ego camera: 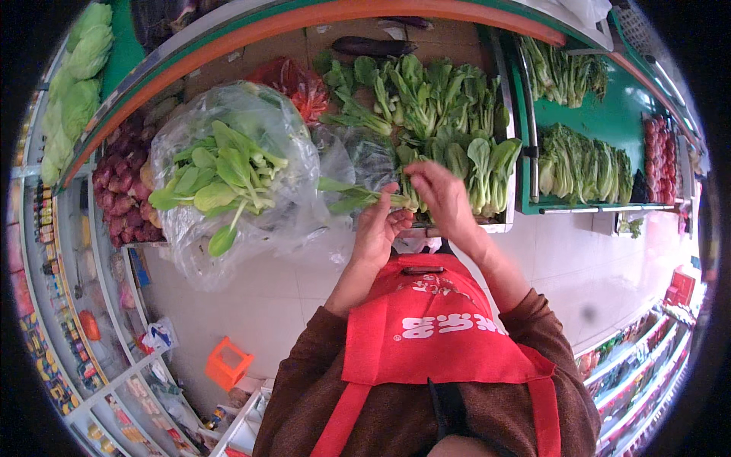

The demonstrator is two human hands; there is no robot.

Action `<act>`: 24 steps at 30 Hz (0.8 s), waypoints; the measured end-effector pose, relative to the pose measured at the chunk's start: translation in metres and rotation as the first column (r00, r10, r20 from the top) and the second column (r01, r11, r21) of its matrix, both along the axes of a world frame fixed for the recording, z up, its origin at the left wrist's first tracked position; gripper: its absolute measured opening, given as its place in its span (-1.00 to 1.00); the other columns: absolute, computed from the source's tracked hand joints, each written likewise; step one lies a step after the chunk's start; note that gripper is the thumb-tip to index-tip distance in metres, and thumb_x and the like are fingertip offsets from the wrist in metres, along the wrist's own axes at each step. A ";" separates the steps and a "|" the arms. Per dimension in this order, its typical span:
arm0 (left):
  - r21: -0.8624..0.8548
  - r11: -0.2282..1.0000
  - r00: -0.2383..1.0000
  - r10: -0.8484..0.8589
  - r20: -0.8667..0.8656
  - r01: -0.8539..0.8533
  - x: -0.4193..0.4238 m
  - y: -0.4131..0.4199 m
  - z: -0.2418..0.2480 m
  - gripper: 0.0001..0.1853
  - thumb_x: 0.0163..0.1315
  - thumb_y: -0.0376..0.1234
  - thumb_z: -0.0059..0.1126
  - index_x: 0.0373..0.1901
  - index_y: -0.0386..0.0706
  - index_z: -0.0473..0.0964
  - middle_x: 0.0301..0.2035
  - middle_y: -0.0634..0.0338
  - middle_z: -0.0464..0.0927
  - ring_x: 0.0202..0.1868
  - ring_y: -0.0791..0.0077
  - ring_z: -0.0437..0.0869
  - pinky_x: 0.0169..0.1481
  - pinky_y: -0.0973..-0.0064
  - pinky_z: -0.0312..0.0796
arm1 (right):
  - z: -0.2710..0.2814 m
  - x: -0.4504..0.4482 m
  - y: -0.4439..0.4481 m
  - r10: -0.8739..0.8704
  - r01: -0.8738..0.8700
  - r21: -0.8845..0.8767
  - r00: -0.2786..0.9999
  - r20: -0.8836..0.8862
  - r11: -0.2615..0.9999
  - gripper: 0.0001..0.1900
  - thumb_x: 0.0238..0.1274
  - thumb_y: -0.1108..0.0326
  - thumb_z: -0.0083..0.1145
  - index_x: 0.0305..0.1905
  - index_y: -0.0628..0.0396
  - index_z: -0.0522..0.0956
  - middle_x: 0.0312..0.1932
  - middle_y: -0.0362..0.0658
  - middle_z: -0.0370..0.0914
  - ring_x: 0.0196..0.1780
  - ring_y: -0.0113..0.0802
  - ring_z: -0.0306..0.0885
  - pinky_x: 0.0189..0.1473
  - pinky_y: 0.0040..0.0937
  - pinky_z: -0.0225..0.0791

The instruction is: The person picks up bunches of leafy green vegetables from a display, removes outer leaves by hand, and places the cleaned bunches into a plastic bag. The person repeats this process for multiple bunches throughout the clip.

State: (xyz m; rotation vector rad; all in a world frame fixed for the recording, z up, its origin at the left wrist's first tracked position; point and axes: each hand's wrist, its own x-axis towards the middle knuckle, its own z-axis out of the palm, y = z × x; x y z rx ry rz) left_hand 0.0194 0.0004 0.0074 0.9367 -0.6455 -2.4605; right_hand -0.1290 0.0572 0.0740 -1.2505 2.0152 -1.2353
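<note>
A small leafy green plant (349, 197), with its pale root end to the right, lies across my left hand (377, 228), held near the base by thumb and fingers. Just right of that root end is my right hand (442, 194), its fingers bent and slightly blurred; whether they pinch anything is hard to see. To the left, a large clear plastic bag (285, 154) carries a loose heap of leafy greens (228, 171) on top. Beyond my hands, bunches of bok choy (425, 105) stand in rows on the produce stand.
An orange-edged shelf rail (342, 12) arches over the stand's far side. Red onions (123, 194) lie left of the bag, a red plastic bag (297, 88) and eggplant (371, 47) behind. A green stand (599, 123) with more greens is at right. An orange stool (228, 363) sits on the floor.
</note>
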 end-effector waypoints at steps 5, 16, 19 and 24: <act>-0.038 0.999 0.999 -0.018 0.030 0.019 -0.015 0.010 0.006 -0.57 0.38 -0.10 0.06 0.14 -0.16 0.43 -0.25 0.23 0.61 -0.34 0.59 0.63 -0.28 0.62 0.52 | -0.023 0.015 0.035 0.018 -0.019 0.044 0.999 0.032 0.999 -0.75 0.23 0.32 0.15 -0.05 0.17 0.48 -0.31 0.02 0.45 -0.31 0.00 0.49 -0.31 -0.19 0.37; 0.080 0.997 0.999 0.024 -0.031 -0.022 -0.031 0.015 -0.007 -0.62 0.38 -0.13 0.06 0.07 -0.17 0.46 -0.30 0.26 0.62 -0.35 0.57 0.62 -0.30 0.60 0.48 | -0.064 -0.002 0.061 -0.327 0.487 -0.069 0.678 0.658 0.871 -0.83 0.45 0.24 -0.04 -0.20 0.10 0.41 -0.54 -0.27 0.33 -0.54 -0.54 0.28 -0.52 -0.55 0.17; 0.053 0.998 0.999 0.035 0.008 -0.035 -0.032 0.014 -0.003 -0.61 0.35 -0.13 0.09 0.08 -0.17 0.45 -0.31 0.26 0.62 -0.35 0.57 0.63 -0.32 0.60 0.48 | -0.067 -0.014 0.067 -0.312 0.473 -0.012 0.599 0.738 0.881 -0.77 0.49 0.12 -0.10 -0.16 0.04 0.41 -0.60 -0.33 0.30 -0.62 -0.64 0.16 -0.59 -0.67 0.05; 0.004 1.000 1.000 0.009 0.011 -0.009 -0.030 0.011 0.001 -0.58 0.32 -0.10 0.14 0.08 -0.16 0.45 -0.32 0.28 0.61 -0.38 0.63 0.59 -0.37 0.64 0.43 | -0.059 -0.003 0.064 -0.118 0.162 0.025 0.598 0.793 0.987 -0.72 0.51 0.11 -0.14 -0.16 0.11 0.41 -0.59 -0.34 0.30 -0.58 -0.64 0.19 -0.59 -0.62 0.06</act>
